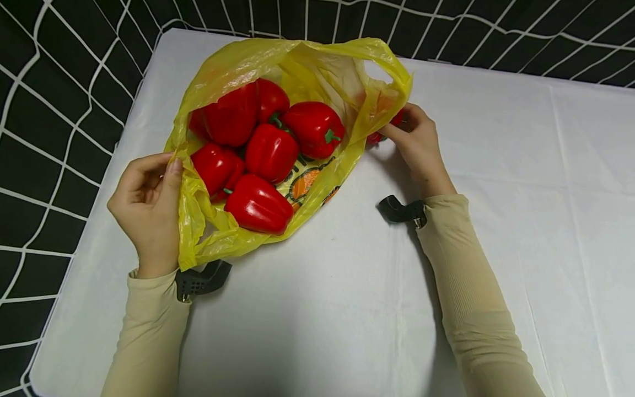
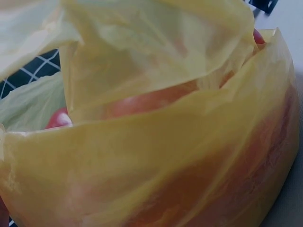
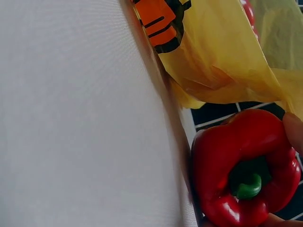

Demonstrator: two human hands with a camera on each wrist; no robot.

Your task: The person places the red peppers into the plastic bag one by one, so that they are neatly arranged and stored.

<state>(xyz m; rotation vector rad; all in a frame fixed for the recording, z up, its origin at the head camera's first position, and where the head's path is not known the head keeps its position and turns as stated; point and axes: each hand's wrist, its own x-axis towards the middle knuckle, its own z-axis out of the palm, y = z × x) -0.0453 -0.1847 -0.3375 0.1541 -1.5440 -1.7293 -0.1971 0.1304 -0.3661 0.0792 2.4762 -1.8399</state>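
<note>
A yellow plastic bag (image 1: 238, 62) lies on its side with its mouth toward me, holding several red bell peppers (image 1: 272, 153). My left hand (image 1: 149, 201) pinches the bag's rim on the left between thumb and fingers. In the left wrist view the bag (image 2: 142, 161) fills most of the picture and that hand is almost entirely out of sight. Just outside the bag's right side, my right hand (image 1: 419, 146) grips another red bell pepper (image 3: 213, 151), thumb above and fingers below. Its thumb touches the bag's edge. From the head view this pepper is mostly hidden.
A white-covered table (image 1: 317, 320) lies under everything. Black panels with white netting (image 1: 74, 82) stand along the left and far edges. A dark wrist-camera mount (image 1: 203, 277) sits at the left wrist, and a second mount (image 1: 399, 210) at the right.
</note>
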